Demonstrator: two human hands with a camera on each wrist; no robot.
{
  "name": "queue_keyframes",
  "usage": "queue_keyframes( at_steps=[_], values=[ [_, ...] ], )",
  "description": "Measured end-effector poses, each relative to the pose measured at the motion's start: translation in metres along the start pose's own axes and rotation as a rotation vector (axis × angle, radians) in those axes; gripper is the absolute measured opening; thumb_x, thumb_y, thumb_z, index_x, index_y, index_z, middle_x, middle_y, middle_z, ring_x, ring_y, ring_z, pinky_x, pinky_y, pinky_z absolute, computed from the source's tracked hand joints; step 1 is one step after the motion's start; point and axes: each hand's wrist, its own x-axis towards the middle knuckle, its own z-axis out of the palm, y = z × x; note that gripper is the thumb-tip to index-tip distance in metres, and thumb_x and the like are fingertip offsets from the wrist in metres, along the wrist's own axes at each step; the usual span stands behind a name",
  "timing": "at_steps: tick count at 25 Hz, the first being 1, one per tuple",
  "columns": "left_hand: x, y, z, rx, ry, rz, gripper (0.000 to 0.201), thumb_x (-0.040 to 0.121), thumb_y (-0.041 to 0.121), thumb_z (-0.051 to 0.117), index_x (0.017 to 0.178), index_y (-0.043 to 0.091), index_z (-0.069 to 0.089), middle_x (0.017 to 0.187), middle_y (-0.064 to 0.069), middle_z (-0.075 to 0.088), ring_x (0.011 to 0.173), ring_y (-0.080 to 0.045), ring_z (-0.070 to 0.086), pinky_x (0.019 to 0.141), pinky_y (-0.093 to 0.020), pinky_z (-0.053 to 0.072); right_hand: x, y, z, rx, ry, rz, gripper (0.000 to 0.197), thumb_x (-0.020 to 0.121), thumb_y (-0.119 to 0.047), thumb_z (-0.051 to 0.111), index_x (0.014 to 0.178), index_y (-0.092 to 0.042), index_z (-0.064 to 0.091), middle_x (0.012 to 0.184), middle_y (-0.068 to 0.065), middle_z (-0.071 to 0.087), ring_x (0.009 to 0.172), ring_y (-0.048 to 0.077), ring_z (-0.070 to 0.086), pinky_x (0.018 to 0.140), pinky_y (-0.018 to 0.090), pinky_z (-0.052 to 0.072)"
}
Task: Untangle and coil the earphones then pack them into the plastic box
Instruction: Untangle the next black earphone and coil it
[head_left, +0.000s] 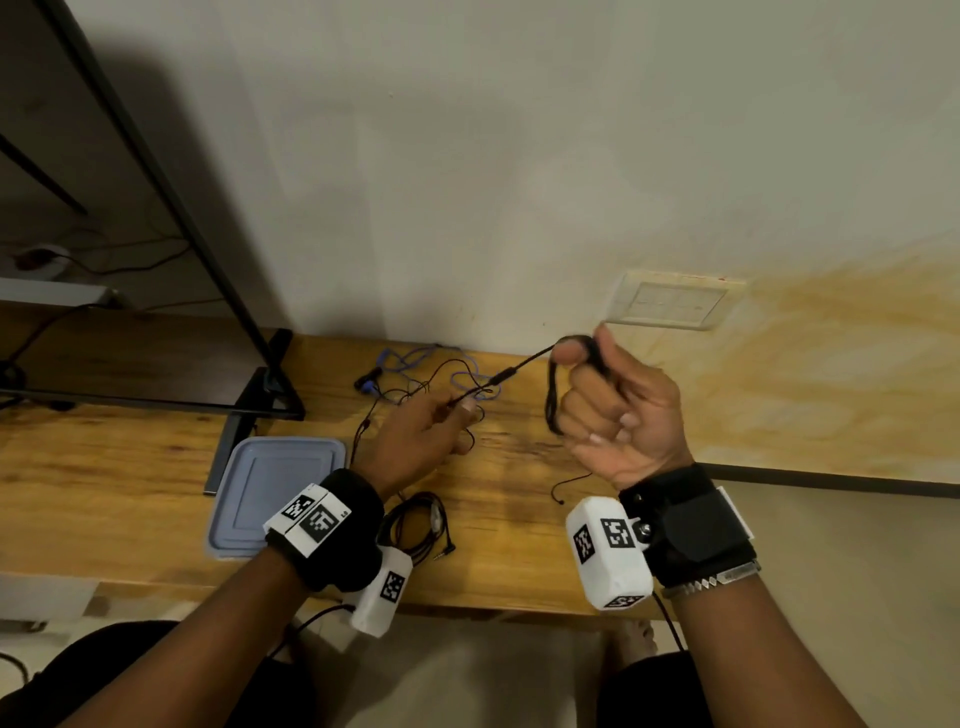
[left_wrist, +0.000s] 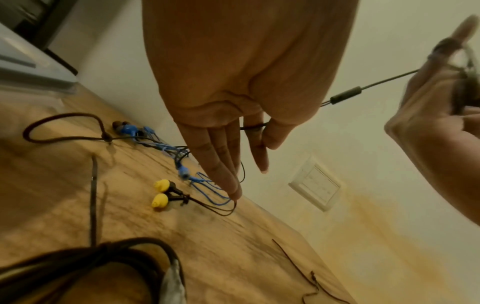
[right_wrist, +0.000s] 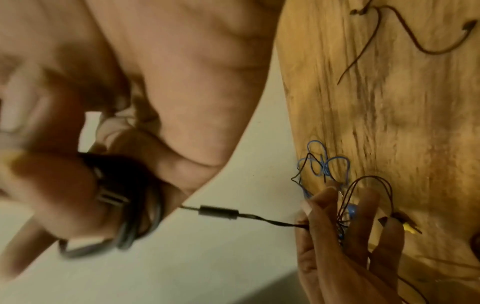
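Mid-coil: black earphones (head_left: 524, 366) w/ several turns wound round fingers of right hand (head_left: 618, 410), centre-right of head frame, fist curled on the bundle. Left hand (head_left: 415, 441) at centre, thumb + forefinger pinching the strand past the inline splitter (left_wrist: 345, 95), other fingers straight. Cord taut btwn hands, above desk (head_left: 130, 452).

To do well: feed w/ light tension, let strand slip thru pinch, keep turns same size, no jerks. Yellow-tipped buds (left_wrist: 159, 192) trail on desk just beside blue earphones (head_left: 415, 371), strands crossing; likely snag, so ease apart first.

Room: wall close behind at top; open desk at right-centre. Plastic box (head_left: 275, 493), lid on, lower left. Another coiled black set (head_left: 421, 525) just right of box, near front edge.
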Motion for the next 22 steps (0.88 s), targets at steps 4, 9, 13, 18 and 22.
queue_keyframes(
  at_steps=[4, 9, 13, 18, 22],
  values=[
    [-0.003, -0.004, 0.002, 0.256, -0.048, 0.252, 0.024, 0.102, 0.047, 0.065, 0.101, 0.027, 0.079, 0.131, 0.011, 0.071, 0.117, -0.005, 0.07, 0.094, -0.036, 0.061, 0.002, -0.01, -0.011, 0.099, 0.398, -0.344, 0.041, 0.112, -0.021, 0.043, 0.128, 0.005, 0.069, 0.07, -0.005, 0.065, 0.056, 0.004, 0.063, 0.063, 0.019, 0.054],
    [-0.014, 0.004, 0.01, 0.435, -0.117, 0.495, 0.022, 0.101, 0.05, 0.064, 0.103, 0.035, 0.079, 0.154, 0.019, 0.054, 0.112, 0.0, 0.069, 0.081, -0.032, 0.063, 0.008, 0.009, -0.031, -0.575, 0.957, -0.265, 0.022, 0.115, -0.01, 0.038, 0.125, -0.007, 0.057, 0.125, 0.014, 0.076, 0.114, 0.02, 0.076, 0.104, 0.035, 0.058],
    [-0.009, 0.003, 0.008, 0.704, 0.24, 0.583, 0.016, 0.097, 0.036, 0.065, 0.109, 0.035, 0.075, 0.144, 0.01, 0.065, 0.104, -0.018, 0.076, 0.072, -0.036, 0.061, 0.007, 0.035, -0.05, -1.316, 0.89, 0.206, 0.014, 0.099, -0.012, 0.046, 0.098, -0.014, 0.059, 0.095, -0.001, 0.08, 0.094, 0.018, 0.077, 0.093, 0.045, 0.058],
    [-0.001, 0.003, -0.004, 0.555, 0.395, 0.237, 0.035, 0.103, 0.049, 0.054, 0.138, 0.04, 0.054, 0.094, 0.003, 0.08, 0.081, -0.027, 0.075, 0.065, -0.038, 0.054, 0.013, 0.037, -0.011, -1.029, 0.634, 0.549, 0.045, 0.111, -0.042, 0.051, 0.098, -0.005, 0.073, 0.054, 0.0, 0.054, 0.045, 0.013, 0.045, 0.051, 0.027, 0.04],
    [0.007, -0.004, -0.01, 0.137, 0.145, 0.024, 0.037, 0.109, 0.053, 0.045, 0.125, 0.028, 0.066, 0.096, 0.0, 0.081, 0.076, -0.021, 0.079, 0.077, -0.049, 0.064, 0.01, 0.024, 0.001, -0.662, 0.445, 0.387, 0.048, 0.11, -0.041, 0.051, 0.09, -0.003, 0.075, 0.048, -0.006, 0.029, 0.042, 0.009, 0.027, 0.053, 0.029, 0.031]
  ],
)
